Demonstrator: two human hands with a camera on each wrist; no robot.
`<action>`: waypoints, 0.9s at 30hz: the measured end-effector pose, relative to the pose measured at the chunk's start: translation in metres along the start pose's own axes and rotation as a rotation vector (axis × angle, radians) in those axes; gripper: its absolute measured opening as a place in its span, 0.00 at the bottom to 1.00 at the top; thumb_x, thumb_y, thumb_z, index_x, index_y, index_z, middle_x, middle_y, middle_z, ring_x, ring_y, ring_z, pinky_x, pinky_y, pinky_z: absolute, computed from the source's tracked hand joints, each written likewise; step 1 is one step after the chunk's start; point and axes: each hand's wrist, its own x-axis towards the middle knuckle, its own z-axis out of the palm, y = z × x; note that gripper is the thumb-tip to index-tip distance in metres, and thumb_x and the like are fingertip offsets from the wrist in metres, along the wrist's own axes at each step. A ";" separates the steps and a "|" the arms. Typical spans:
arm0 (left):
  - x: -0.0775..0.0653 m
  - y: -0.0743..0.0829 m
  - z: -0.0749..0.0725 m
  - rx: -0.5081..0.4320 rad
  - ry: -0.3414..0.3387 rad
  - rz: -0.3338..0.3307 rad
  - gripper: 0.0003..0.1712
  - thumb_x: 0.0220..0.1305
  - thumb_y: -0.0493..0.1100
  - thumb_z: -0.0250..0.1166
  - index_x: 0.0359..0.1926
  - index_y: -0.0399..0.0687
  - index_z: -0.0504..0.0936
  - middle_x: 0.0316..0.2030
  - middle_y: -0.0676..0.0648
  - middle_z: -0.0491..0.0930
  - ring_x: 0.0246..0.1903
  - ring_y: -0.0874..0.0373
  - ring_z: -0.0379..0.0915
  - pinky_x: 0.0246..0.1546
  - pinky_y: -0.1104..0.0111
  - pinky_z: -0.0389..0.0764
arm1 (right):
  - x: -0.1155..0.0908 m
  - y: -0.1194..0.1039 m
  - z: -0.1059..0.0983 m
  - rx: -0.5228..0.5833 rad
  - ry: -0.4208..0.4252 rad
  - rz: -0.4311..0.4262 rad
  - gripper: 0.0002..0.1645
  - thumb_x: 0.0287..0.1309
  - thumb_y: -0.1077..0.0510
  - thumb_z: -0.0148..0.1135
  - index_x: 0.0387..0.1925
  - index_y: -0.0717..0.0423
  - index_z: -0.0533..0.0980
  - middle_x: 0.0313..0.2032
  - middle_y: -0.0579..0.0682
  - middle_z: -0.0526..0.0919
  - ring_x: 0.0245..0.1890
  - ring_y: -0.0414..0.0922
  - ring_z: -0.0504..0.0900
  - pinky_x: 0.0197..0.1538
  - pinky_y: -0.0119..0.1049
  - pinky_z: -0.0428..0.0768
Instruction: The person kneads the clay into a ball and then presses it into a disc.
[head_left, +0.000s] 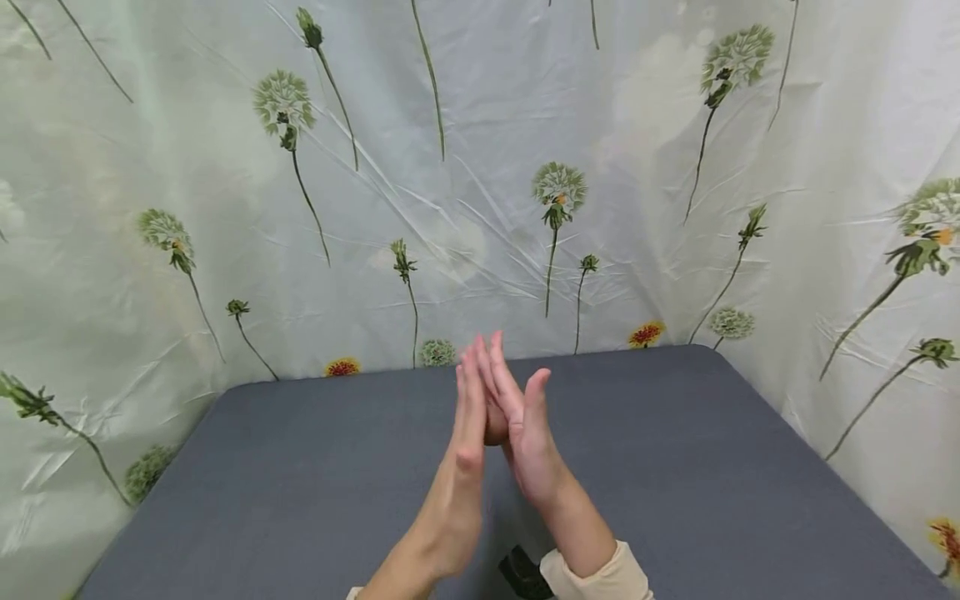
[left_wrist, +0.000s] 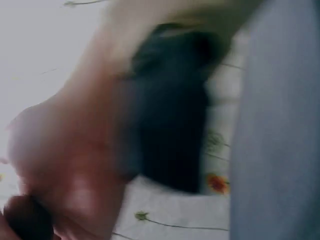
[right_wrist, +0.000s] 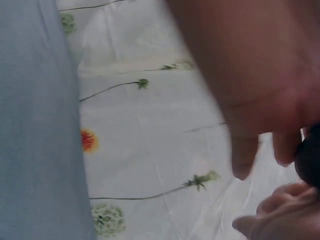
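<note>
My left hand (head_left: 461, 471) and right hand (head_left: 534, 446) face each other palm to palm over the grey table, their straight fingers pointing up and away. Between the palms sits a small, dark brown, rounded thing (head_left: 495, 427), mostly covered by the hands. It shows as a dark curved shape (left_wrist: 34, 220) at the lower left of the left wrist view. A dark rounded part of it (right_wrist: 309, 157) also appears at the right edge of the right wrist view. The fingertips lean together, while the right thumb stands apart. What kind of thing it is I cannot tell.
The grey table (head_left: 300, 483) spreads under both hands. Behind it and along its sides hangs a pale cloth (head_left: 480, 208) printed with dandelions and orange flowers. A black device (head_left: 525, 573) is at the right wrist beside the cream sleeve (head_left: 600, 575).
</note>
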 end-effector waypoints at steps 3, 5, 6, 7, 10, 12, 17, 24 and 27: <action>0.006 0.009 -0.021 -0.118 0.080 -0.045 0.42 0.76 0.78 0.12 0.85 0.75 0.24 0.87 0.62 0.25 0.87 0.55 0.19 0.76 0.27 0.22 | 0.000 0.006 0.016 -0.084 -0.075 0.001 0.55 0.71 0.20 0.03 0.86 0.46 0.23 0.88 0.45 0.31 0.88 0.48 0.29 0.83 0.67 0.30; 0.009 0.013 -0.036 -0.161 0.150 -0.087 0.42 0.75 0.79 0.13 0.85 0.80 0.26 0.87 0.64 0.29 0.87 0.57 0.23 0.78 0.31 0.23 | -0.002 0.009 0.032 -0.155 -0.103 -0.011 0.51 0.75 0.22 0.05 0.86 0.44 0.24 0.87 0.42 0.30 0.87 0.46 0.27 0.83 0.69 0.31; 0.010 0.014 -0.042 -0.162 0.176 -0.109 0.42 0.75 0.80 0.13 0.84 0.81 0.26 0.87 0.64 0.30 0.87 0.56 0.27 0.79 0.32 0.27 | -0.004 0.009 0.039 -0.189 -0.104 -0.021 0.49 0.77 0.24 0.06 0.86 0.43 0.24 0.87 0.41 0.29 0.87 0.45 0.27 0.82 0.70 0.32; 0.011 0.014 -0.046 -0.162 0.195 -0.141 0.41 0.74 0.80 0.13 0.84 0.83 0.27 0.87 0.65 0.31 0.87 0.56 0.30 0.81 0.34 0.34 | -0.005 0.008 0.044 -0.228 -0.099 -0.039 0.47 0.78 0.25 0.07 0.86 0.43 0.24 0.87 0.40 0.29 0.87 0.45 0.28 0.82 0.72 0.33; 0.011 0.008 -0.047 -0.153 0.186 -0.207 0.40 0.75 0.79 0.12 0.84 0.83 0.28 0.86 0.66 0.32 0.87 0.55 0.36 0.81 0.39 0.41 | -0.009 0.002 0.049 -0.325 -0.054 -0.120 0.46 0.80 0.26 0.09 0.87 0.43 0.29 0.87 0.40 0.29 0.87 0.47 0.27 0.80 0.75 0.33; 0.009 0.004 -0.038 -0.142 0.126 -0.213 0.39 0.77 0.76 0.11 0.84 0.81 0.26 0.86 0.66 0.29 0.87 0.54 0.33 0.81 0.38 0.40 | -0.009 -0.003 0.042 -0.340 -0.013 -0.160 0.47 0.79 0.26 0.09 0.87 0.43 0.32 0.88 0.41 0.32 0.88 0.48 0.28 0.79 0.76 0.34; 0.006 0.007 -0.015 -0.127 0.039 -0.122 0.42 0.77 0.76 0.11 0.85 0.74 0.23 0.86 0.64 0.23 0.85 0.57 0.22 0.78 0.31 0.26 | -0.003 -0.001 0.016 -0.240 0.019 -0.109 0.50 0.76 0.22 0.08 0.87 0.41 0.31 0.88 0.43 0.36 0.88 0.48 0.33 0.81 0.73 0.34; 0.012 0.009 -0.044 -0.184 0.235 -0.219 0.38 0.78 0.76 0.15 0.84 0.83 0.29 0.87 0.64 0.31 0.61 0.57 0.80 0.76 0.55 0.66 | -0.009 0.010 0.047 -0.349 -0.074 -0.122 0.46 0.80 0.27 0.08 0.86 0.46 0.24 0.87 0.42 0.27 0.88 0.48 0.28 0.85 0.64 0.35; 0.008 0.008 -0.036 -0.200 0.204 -0.204 0.38 0.79 0.74 0.13 0.85 0.82 0.30 0.87 0.64 0.30 0.87 0.58 0.32 0.84 0.41 0.31 | -0.010 0.001 0.047 -0.364 -0.040 -0.153 0.46 0.80 0.28 0.08 0.86 0.47 0.26 0.87 0.43 0.28 0.88 0.50 0.32 0.84 0.65 0.35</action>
